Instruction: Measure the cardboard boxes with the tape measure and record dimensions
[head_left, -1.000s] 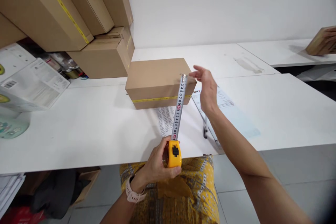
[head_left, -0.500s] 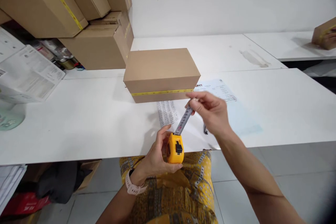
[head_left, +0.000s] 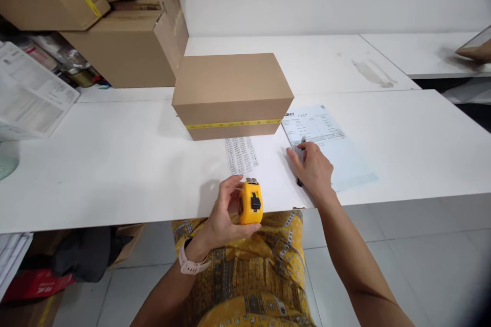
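Note:
My left hand (head_left: 224,214) is closed around a yellow tape measure (head_left: 251,204) just in front of the table edge. Its metal end hook sits at the mouth of the case, and the black lock button faces me. On the papers to the right, my right hand (head_left: 316,171) has its fingers curled on a dark pen (head_left: 299,182); the pen's middle is hidden beneath the hand. Beyond both hands stands a closed cardboard box (head_left: 233,82) with a yellow tape strip along its front. A sheet with handwritten rows (head_left: 241,156) lies partly under the box.
A printed bluish form (head_left: 353,163) lies right of the box. Stacked cartons (head_left: 118,51) fill the back left, near a white printed package (head_left: 34,87) and a greenish container (head_left: 7,166). Another brown item (head_left: 473,51) rests at the far right. A wall bounds the table's back.
The tape blade, pulled out between my hands before, is now back inside the case. My right hand has let go of its end and moved right and down onto the pen.

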Demonstrator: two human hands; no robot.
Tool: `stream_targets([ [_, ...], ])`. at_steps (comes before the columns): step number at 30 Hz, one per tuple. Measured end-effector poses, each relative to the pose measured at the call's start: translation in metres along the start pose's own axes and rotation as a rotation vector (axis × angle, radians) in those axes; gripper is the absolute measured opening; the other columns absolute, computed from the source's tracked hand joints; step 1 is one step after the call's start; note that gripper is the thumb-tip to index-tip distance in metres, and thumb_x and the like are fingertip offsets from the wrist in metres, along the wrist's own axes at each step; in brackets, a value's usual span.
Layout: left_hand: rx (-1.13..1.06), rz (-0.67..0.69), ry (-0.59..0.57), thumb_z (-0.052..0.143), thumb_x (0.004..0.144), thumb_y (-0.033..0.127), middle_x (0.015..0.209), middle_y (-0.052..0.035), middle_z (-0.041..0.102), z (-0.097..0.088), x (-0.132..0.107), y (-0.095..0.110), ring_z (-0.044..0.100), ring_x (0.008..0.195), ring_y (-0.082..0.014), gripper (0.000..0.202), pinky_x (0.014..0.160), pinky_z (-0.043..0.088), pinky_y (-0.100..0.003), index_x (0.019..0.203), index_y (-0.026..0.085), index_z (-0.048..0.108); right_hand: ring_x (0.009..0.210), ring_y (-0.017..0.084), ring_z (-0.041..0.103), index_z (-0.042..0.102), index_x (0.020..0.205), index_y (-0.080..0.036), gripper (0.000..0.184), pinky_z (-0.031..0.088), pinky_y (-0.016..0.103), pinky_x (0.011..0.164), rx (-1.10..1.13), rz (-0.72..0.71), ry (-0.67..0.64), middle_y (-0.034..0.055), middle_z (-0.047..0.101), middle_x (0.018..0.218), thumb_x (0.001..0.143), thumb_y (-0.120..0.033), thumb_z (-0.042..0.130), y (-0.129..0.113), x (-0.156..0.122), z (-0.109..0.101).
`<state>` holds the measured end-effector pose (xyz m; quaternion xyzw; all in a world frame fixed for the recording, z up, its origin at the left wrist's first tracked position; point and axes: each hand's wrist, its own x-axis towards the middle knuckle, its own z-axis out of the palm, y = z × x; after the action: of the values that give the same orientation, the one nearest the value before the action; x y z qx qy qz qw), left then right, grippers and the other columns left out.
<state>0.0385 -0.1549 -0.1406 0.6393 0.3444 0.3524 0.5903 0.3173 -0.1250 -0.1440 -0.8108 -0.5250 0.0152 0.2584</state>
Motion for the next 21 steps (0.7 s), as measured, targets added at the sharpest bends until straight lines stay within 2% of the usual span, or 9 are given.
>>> stream_targets([
  [2,0.122,0.137,0.114,0.087,0.075,0.039,0.133,-0.0112,0.053,-0.015,0.008,0.013,0.064,0.110,-0.0261,0.084,0.085,0.059,-0.038,0.142,0.031,0.037,0.088,0.029,0.063,0.062,0.118,-0.021,0.052,0.044,0.036,0.066,-0.012,-0.012,-0.031,0.0127,0.068,0.103,0.092,-0.065,0.052,0.004,0.002,0.005],
  [6,0.435,0.635,0.342,0.092,0.070,0.033,0.139,-0.0086,0.052,-0.063,0.050,0.062,0.068,0.104,-0.0233,0.087,0.072,0.061,-0.032,0.143,0.032,0.044,0.084,0.026,0.063,0.059,0.127,-0.021,0.048,0.050,0.044,0.074,0.065,0.005,0.006,0.0162,0.061,0.122,0.091,-0.052,0.056,0.010,0.002,0.009],
  [8,0.597,0.829,0.420,0.095,0.067,0.033,0.141,-0.0076,0.053,-0.086,0.080,0.090,0.064,0.117,-0.0254,0.090,0.084,0.061,-0.035,0.143,0.027,0.048,0.074,0.022,0.061,0.059,0.129,-0.020,0.048,0.051,0.047,0.079,0.126,0.047,0.031,0.0165,0.061,0.125,0.088,-0.046,0.058,0.014,0.002,0.009],
  [9,0.691,0.867,0.412,0.094,0.069,0.035,0.144,-0.0081,0.053,-0.096,0.097,0.103,0.060,0.125,-0.0268,0.091,0.092,0.060,-0.038,0.145,0.024,0.046,0.071,0.020,0.060,0.059,0.129,-0.020,0.048,0.051,0.047,0.081,0.148,0.064,0.040,0.0163,0.062,0.124,0.087,-0.044,0.059,0.015,0.002,0.009],
  [11,0.874,0.854,0.393,0.092,0.072,0.037,0.147,-0.0083,0.052,-0.110,0.130,0.121,0.058,0.126,-0.0240,0.093,0.102,0.056,-0.040,0.148,0.018,0.041,0.070,0.020,0.060,0.060,0.129,-0.020,0.049,0.051,0.048,0.083,0.167,0.080,0.055,0.0158,0.065,0.121,0.085,-0.041,0.060,0.018,0.002,0.009],
  [14,1.105,0.635,0.291,0.087,0.078,0.043,0.142,-0.0074,0.057,-0.122,0.175,0.130,0.058,0.124,-0.0234,0.092,0.109,0.051,-0.047,0.150,0.014,0.039,0.073,0.022,0.062,0.062,0.126,-0.019,0.046,0.051,0.046,0.081,0.164,0.064,0.063,0.0160,0.068,0.117,0.085,-0.039,0.058,0.017,0.000,0.010],
  [16,1.175,0.508,0.171,0.076,0.087,0.050,0.141,-0.0081,0.059,-0.126,0.199,0.126,0.057,0.128,-0.0267,0.079,0.112,0.046,-0.055,0.148,0.011,0.043,0.072,0.022,0.063,0.063,0.126,-0.018,0.046,0.051,0.045,0.080,0.167,0.062,0.061,0.0163,0.068,0.115,0.085,-0.039,0.058,0.017,0.000,0.009],
  [18,1.188,0.474,0.097,0.063,0.096,0.050,0.142,-0.0082,0.059,-0.126,0.212,0.119,0.054,0.134,-0.0297,0.063,0.116,0.040,-0.060,0.145,0.013,0.050,0.072,0.022,0.063,0.063,0.125,-0.017,0.047,0.051,0.046,0.080,0.176,0.068,0.041,0.0157,0.069,0.112,0.085,-0.040,0.059,0.017,0.002,0.006],
  [21,1.182,0.567,0.170,0.064,0.097,0.041,0.154,-0.0072,0.052,-0.113,0.209,0.105,0.042,0.146,-0.0321,0.053,0.125,0.025,-0.062,0.144,0.019,0.054,0.073,0.022,0.062,0.064,0.126,-0.017,0.049,0.052,0.046,0.080,0.200,0.099,-0.020,0.0136,0.071,0.107,0.082,-0.039,0.062,0.020,0.007,0.000],
])
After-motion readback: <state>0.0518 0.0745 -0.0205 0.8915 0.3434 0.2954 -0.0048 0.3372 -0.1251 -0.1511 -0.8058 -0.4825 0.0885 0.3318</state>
